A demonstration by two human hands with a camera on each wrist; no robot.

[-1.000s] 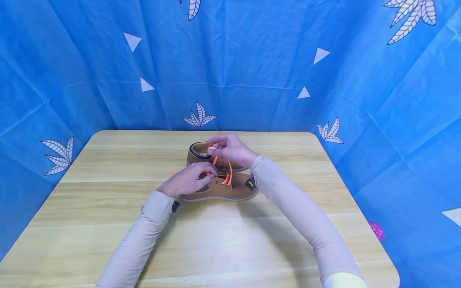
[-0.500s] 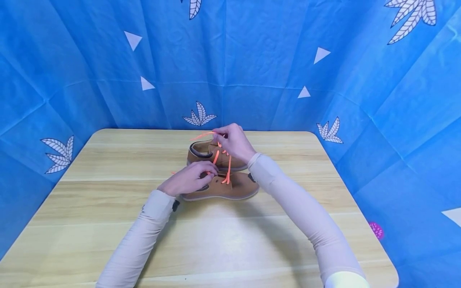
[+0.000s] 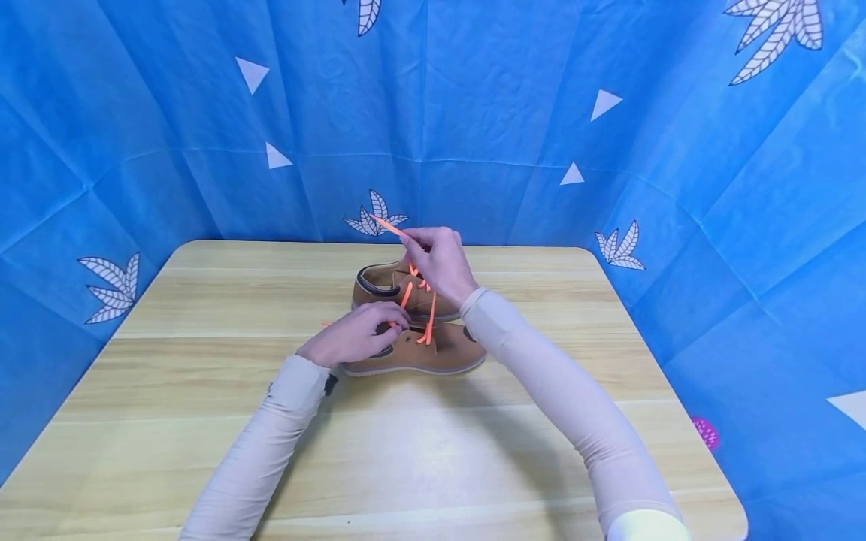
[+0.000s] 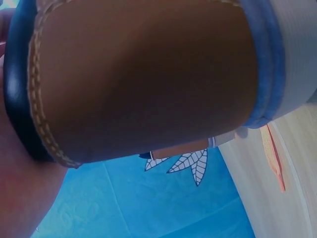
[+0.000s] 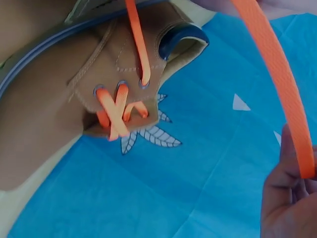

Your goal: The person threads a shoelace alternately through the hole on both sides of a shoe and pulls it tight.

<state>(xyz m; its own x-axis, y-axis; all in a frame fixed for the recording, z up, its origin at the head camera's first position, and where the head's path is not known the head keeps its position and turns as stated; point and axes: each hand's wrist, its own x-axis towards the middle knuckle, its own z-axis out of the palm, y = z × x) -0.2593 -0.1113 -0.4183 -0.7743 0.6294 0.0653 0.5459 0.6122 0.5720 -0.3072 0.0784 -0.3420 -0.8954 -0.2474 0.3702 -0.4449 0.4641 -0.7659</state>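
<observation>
Two tan lace-up shoes stand side by side on the table, toes to the right: a near shoe (image 3: 453, 349) and a far shoe (image 3: 365, 291). My left hand (image 3: 355, 334) grips the near shoe at its ankle opening, fingertips beside the lacing. In the left wrist view the heel (image 4: 148, 74) hides most of that hand. Raised over the far shoe, my right hand (image 3: 440, 259) pinches an orange shoelace (image 3: 388, 225), whose tip sticks out to the left. The right wrist view shows the lace (image 5: 285, 84) running to the fingers, and crossed laces (image 5: 116, 111) in eyelets.
The shoes stand towards the back of a pale wooden table (image 3: 419, 466). A blue curtain (image 3: 473, 113) with leaf prints hangs behind and at both sides. An orange lace end (image 4: 275, 156) lies left of the near shoe.
My right hand has risen and moved slightly away from me, drawing the shoelace up; its tip now points up to the left. The left hand stays at the near shoe.
</observation>
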